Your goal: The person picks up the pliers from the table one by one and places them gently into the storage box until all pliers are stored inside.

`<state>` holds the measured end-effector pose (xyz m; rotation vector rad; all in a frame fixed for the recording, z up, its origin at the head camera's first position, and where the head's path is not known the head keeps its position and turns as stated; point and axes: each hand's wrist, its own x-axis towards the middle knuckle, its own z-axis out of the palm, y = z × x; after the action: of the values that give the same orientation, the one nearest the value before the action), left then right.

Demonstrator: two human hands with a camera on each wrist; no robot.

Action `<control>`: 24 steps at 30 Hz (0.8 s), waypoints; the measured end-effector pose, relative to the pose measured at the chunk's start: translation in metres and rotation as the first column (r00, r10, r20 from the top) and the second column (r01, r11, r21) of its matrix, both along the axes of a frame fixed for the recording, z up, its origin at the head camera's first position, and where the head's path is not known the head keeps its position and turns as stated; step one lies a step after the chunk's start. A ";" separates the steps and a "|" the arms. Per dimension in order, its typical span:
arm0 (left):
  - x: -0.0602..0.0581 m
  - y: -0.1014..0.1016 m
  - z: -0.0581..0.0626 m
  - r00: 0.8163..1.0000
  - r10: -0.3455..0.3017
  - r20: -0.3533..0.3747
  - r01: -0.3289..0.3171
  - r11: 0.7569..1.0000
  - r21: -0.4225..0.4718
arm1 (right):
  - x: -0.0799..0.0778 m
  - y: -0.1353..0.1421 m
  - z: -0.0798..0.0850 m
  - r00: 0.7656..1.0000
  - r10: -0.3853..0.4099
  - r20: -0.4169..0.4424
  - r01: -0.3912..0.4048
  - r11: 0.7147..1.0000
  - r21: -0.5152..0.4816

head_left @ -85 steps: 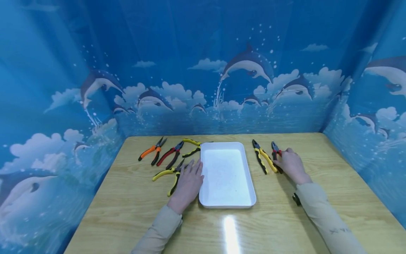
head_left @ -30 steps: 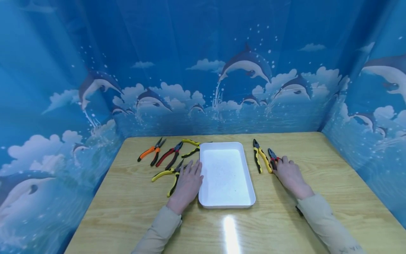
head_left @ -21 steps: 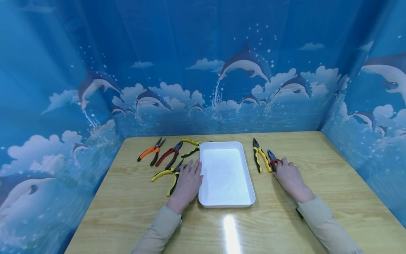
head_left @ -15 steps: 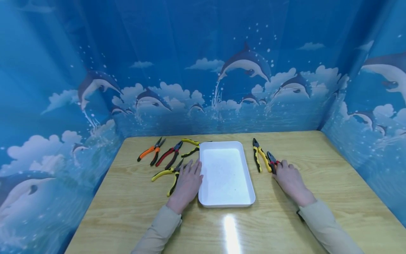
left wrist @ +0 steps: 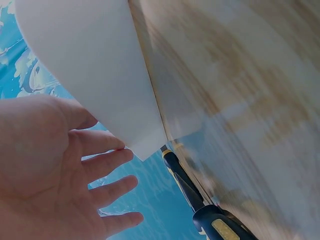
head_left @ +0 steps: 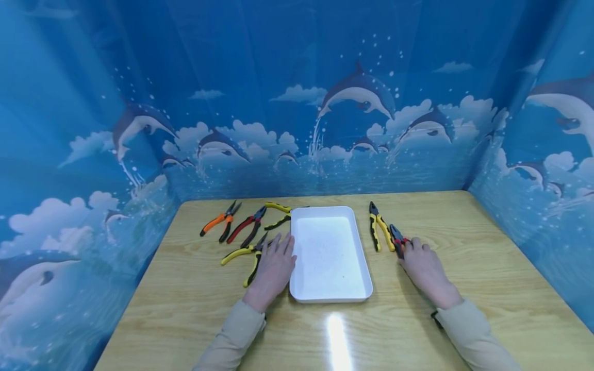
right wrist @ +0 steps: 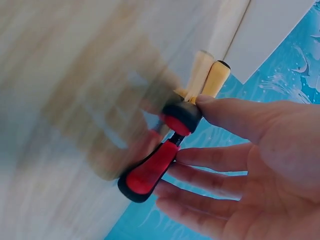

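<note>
In the head view, my left hand [head_left: 274, 268] rests at the left side of a white tray [head_left: 325, 257], its fingers extended. The left wrist view shows fingertips at the tray's white wall [left wrist: 95, 75]. Right of the tray, my right hand [head_left: 424, 265] holds red-and-black pliers [head_left: 396, 233]. In the right wrist view the thumb is on one handle and the fingers are against the other red handle [right wrist: 150, 175]. The palm covers much of these pliers from above. Close on their left lie yellow-and-black pliers [head_left: 385, 232].
Yellow-and-black needle-nose pliers [head_left: 238, 254] lie beside my left hand, partly under it. Farther back are orange-and-black pliers [head_left: 212, 223], another red-and-black pair [head_left: 240, 230], and a yellow-and-black pair [head_left: 278, 207] partly behind the tray. A dolphin-print curtain [head_left: 297, 103] encloses the wooden table [head_left: 185, 309].
My right hand has drawn the red-and-black pliers left and nearer to me, turning them slightly. The yellow-and-black pliers beside them have shifted and turned a little. My left hand has stayed at the tray.
</note>
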<state>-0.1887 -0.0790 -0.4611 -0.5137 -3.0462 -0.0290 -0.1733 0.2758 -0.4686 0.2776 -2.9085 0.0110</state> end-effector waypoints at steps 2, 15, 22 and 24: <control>0.000 0.000 0.000 1.000 0.001 0.003 -0.001 1.000 0.001 | 0.000 0.000 0.000 1.000 -0.011 0.017 0.012 1.000 -0.028; 0.001 -0.001 0.001 1.000 0.003 0.011 -0.003 1.000 0.003 | -0.006 0.000 0.000 0.993 -0.054 0.107 0.066 0.991 -0.115; 0.001 -0.001 0.002 1.000 0.000 0.014 0.000 1.000 -0.001 | -0.010 0.002 0.001 0.988 -0.063 0.141 0.085 0.984 -0.158; 0.000 -0.001 0.001 1.000 0.000 0.014 0.000 1.000 0.002 | -0.010 0.002 0.001 0.988 -0.067 0.137 0.089 0.983 -0.162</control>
<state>-0.1883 -0.0802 -0.4598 -0.5156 -3.0597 -0.0359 -0.1831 0.2776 -0.4681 0.1385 -3.0217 0.2697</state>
